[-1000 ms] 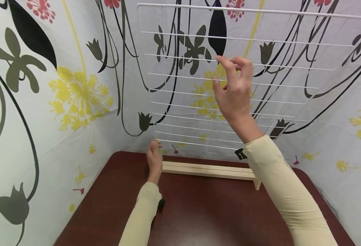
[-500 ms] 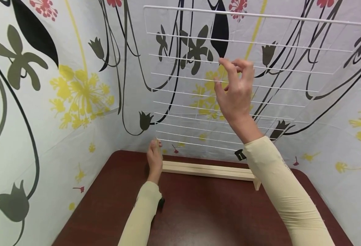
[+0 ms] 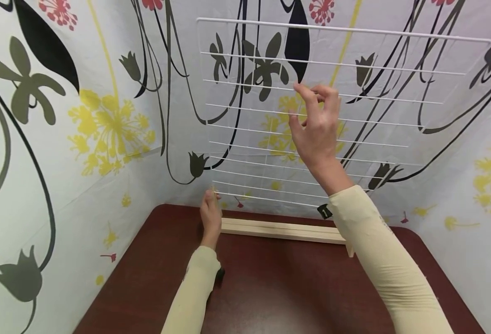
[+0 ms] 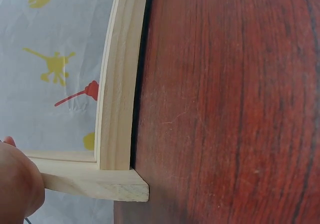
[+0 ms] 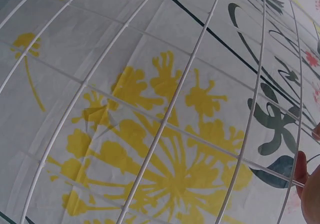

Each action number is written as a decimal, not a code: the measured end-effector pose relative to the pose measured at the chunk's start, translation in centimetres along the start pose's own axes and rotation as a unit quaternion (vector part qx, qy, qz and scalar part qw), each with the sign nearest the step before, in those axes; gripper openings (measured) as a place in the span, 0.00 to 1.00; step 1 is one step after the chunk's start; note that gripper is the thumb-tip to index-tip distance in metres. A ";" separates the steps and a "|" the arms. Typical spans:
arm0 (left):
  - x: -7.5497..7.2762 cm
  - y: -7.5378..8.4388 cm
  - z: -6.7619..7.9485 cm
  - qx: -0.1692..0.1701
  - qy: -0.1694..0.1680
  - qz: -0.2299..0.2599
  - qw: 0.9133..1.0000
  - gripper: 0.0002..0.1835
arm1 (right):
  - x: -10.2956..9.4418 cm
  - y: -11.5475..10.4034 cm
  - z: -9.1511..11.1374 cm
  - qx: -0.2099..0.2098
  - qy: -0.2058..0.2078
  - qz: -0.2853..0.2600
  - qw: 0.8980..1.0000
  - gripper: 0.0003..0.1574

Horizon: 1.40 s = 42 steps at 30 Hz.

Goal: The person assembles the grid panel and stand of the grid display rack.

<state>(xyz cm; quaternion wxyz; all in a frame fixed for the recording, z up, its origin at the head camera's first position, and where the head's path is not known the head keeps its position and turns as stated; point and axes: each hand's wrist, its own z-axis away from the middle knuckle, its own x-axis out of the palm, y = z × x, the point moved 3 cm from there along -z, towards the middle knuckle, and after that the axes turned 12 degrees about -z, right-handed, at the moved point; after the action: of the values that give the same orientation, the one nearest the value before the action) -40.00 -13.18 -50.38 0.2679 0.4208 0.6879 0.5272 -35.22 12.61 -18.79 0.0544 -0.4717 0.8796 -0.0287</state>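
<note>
**One white grid [image 3: 270, 111], up in the air over a wooden stand [image 3: 283, 231]!**

Head view first, and the grid fills the upper half, in front of the flowered cloth [image 3: 143, 190]. The right hand [image 3: 316, 130] has it on the right of the grid's middle: index fingertip at one wire, thumb at the next wire down, fingers bent, finger and thumb apart across the gap between wires. Low on the left, the left hand [image 3: 210, 215] is curled round the stand's upright end. The grid's lower left corner comes right by that hand; whether it touches the wood, nobody can tell from here.

As for aim, the close-set wires run side to side, the top bar dips a little to the right, and the sheet narrows downward, so its top seems to lean toward the person. Which side is longer? Foreshortening hides it. The stand's long axis is plain: side to side along the far edge of the table [image 3: 291, 287].

Over to the left wrist view: fingers wrapped on the end piece, the rail meeting it at a corner, foot down on the table.

Right wrist view: wires sweep across the yellow flower, and just fingertips show at the right edge.

The danger? So slight a hold, well above the bottom edge, could let the grid swing or slip; a loosened left hand could let the stand tip or skid.
</note>
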 end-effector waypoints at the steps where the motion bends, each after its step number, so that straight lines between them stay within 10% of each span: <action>1: 0.1 0.0 0.0 -0.001 -0.002 0.000 1.000 0.31 | -0.1 0.1 0.0 -0.001 -0.001 0.001 1.000 0.34; 21: 0.1 0.4 0.3 -0.031 -0.030 -0.008 0.999 0.36 | -0.2 0.1 0.3 0.008 0.008 0.005 1.000 0.34; 42: -1.2 0.8 0.8 -0.004 -0.073 -0.041 0.996 0.30 | -2.7 -0.7 0.4 0.024 -0.103 -0.012 0.994 0.41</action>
<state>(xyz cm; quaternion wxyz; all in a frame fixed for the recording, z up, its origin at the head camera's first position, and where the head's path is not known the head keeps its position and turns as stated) -38.56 -13.72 -49.91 0.3404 0.4282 0.6815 0.4862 -33.15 14.45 -18.94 0.1553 -0.4809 0.8629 -0.0020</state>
